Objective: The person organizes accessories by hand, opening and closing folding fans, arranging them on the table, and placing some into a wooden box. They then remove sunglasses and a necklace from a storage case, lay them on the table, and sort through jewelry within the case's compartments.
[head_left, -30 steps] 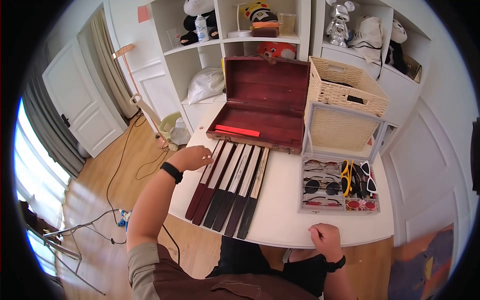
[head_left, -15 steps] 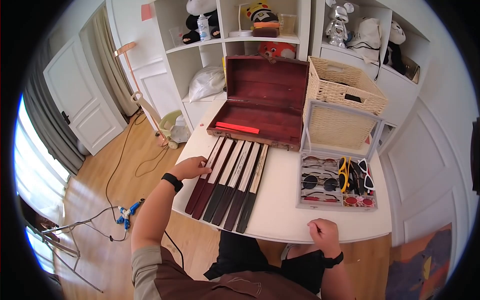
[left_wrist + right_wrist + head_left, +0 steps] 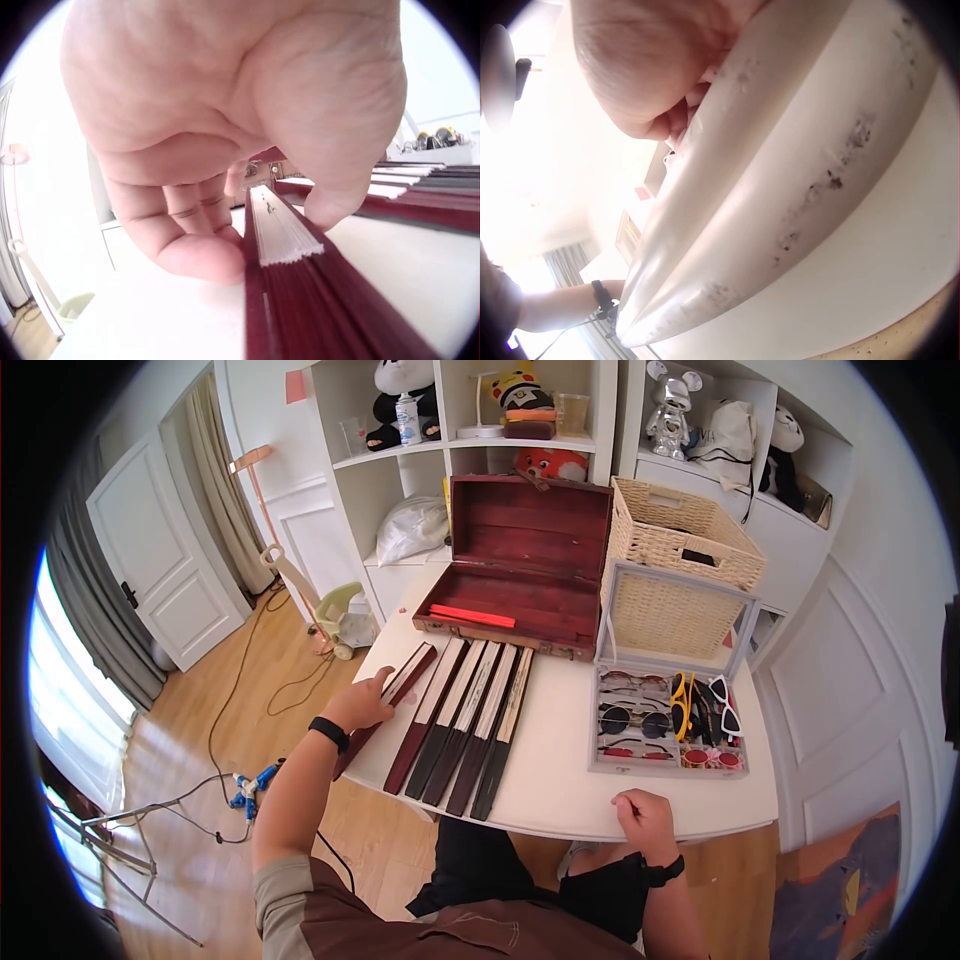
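My left hand (image 3: 360, 705) holds a closed folding fan (image 3: 315, 307) with dark red ribs and pleated white paper, thumb on one side and fingers on the other. This fan lies angled at the table's left, apart from the row of several other closed fans (image 3: 458, 725), one dark red and the others darker. Behind the row stands an open dark red case (image 3: 530, 525) with a bright red flat strip (image 3: 472, 616) inside. My right hand (image 3: 648, 825) rests at the table's front edge, fingers loosely curled around nothing; the right wrist view shows it by the rounded white edge.
To the right, a grey display box (image 3: 610, 767) with its clear lid raised holds several pairs of sunglasses (image 3: 636, 721). A woven basket (image 3: 735, 567) stands behind it. White shelves (image 3: 420, 455) with plush toys rise beyond the white table (image 3: 555, 770).
My left hand has taken hold of the leftmost fan and shifted it left, opening a gap to the row. My right hand has stayed at the table edge.
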Demonstrator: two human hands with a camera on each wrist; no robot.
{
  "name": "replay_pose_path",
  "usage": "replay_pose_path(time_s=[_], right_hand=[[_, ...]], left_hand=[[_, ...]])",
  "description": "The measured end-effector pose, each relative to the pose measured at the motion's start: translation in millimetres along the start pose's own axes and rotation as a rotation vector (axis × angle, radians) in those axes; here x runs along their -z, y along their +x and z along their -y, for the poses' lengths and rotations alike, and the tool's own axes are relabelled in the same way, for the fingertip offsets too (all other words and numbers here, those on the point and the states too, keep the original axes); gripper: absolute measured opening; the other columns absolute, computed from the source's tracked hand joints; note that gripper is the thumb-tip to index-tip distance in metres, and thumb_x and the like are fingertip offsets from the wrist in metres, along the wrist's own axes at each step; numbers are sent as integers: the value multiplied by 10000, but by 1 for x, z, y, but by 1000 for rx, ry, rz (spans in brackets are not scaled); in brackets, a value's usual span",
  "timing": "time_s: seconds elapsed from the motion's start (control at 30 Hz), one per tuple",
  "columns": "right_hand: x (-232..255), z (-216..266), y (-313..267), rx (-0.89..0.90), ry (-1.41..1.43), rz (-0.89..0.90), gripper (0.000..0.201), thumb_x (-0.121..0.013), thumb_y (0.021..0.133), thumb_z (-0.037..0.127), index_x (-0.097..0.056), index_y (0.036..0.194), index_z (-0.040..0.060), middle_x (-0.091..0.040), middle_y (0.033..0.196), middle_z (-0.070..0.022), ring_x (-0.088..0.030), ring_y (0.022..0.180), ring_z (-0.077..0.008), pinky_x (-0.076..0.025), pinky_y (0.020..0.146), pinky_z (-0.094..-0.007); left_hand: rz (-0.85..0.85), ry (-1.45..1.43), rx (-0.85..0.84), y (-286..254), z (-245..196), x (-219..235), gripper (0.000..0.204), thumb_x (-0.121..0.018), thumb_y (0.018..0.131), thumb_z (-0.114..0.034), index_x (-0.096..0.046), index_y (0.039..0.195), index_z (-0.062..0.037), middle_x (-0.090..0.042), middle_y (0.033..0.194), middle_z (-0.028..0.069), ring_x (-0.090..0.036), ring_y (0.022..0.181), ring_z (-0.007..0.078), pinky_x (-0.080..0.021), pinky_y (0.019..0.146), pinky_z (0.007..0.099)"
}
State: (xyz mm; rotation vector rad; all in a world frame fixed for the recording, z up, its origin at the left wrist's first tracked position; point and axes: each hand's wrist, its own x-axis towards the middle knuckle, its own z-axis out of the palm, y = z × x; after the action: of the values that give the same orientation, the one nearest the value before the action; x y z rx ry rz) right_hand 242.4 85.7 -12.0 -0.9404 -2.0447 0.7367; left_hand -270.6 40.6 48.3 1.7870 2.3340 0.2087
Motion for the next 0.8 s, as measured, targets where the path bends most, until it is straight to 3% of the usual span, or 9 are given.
replay_pose_path(time_s=[0.2,0.33,0.4,0.47,0.53,0.6,0.63,0.7,0.8], right_hand=[[-1,0,-3,19,11,-32,113,-654,909,104,-706,873,10,-681,751,-155,-665,648,-307,-516,604,-346],[-1,0,-3,-16,13,-40,119,-655,914,114,-710,881,14,-685,752,-153,-669,648,-296,-517,604,-340],[-2,-1,-4,-22,8,-44,122,-655,915,118,-711,883,15,-686,753,-152,-671,648,-292,-517,604,-337],[-3,-2,-4,10,26,-68,127,-641,923,98,-714,885,2,-676,716,-119,-612,597,-182,-483,580,-296],[-4,-4,-5,-5,26,-59,128,-641,924,99,-715,885,3,-676,716,-118,-611,597,-178,-481,577,-294],[-3,-6,-4,-16,26,-49,129,-641,925,101,-716,885,3,-677,716,-117,-610,597,-173,-479,575,-293],[-3,-6,-3,-13,35,-43,131,-641,925,103,-718,886,4,-679,719,-116,-609,595,-172,-479,573,-292],[-2,-6,-3,-17,44,-40,132,-642,926,105,-719,887,5,-680,721,-116,-609,594,-171,-478,572,-291],[1,-3,-2,-55,43,-17,111,-655,910,105,-719,888,17,-682,732,-134,-658,614,-250,-509,582,-321]], left_hand=[[37,130,-80,2,7,-14,557,-561,907,-264,-463,1451,-198,-668,1052,257,-671,933,436,-529,881,508],[107,115,-122,10,21,-19,513,-539,928,-252,-488,1434,-186,-665,1072,250,-668,935,434,-528,875,505],[111,-17,-149,13,26,-22,472,-521,932,-165,-520,1404,-177,-661,1085,239,-660,964,426,-525,872,495],[122,-9,-146,5,23,-17,482,-521,913,-106,-540,1388,-185,-652,1102,221,-653,973,414,-524,882,478],[136,-2,-138,-4,20,-15,502,-520,893,-48,-560,1373,-192,-643,1119,204,-647,983,401,-523,892,462],[-31,275,-220,-11,17,-15,413,-541,917,-43,-623,1282,-217,-617,1166,158,-634,1058,342,-536,862,443],[-29,272,-222,-15,13,-11,413,-541,917,-43,-623,1282,-217,-617,1166,158,-634,1058,342,-536,862,443],[-275,513,-495,-19,5,-3,310,-571,910,-91,-667,1169,-231,-600,1188,89,-607,1111,288,-540,876,424],[-207,522,-642,-10,16,-1,211,-584,908,-137,-671,1085,-211,-611,1200,35,-581,1180,254,-521,937,430]])
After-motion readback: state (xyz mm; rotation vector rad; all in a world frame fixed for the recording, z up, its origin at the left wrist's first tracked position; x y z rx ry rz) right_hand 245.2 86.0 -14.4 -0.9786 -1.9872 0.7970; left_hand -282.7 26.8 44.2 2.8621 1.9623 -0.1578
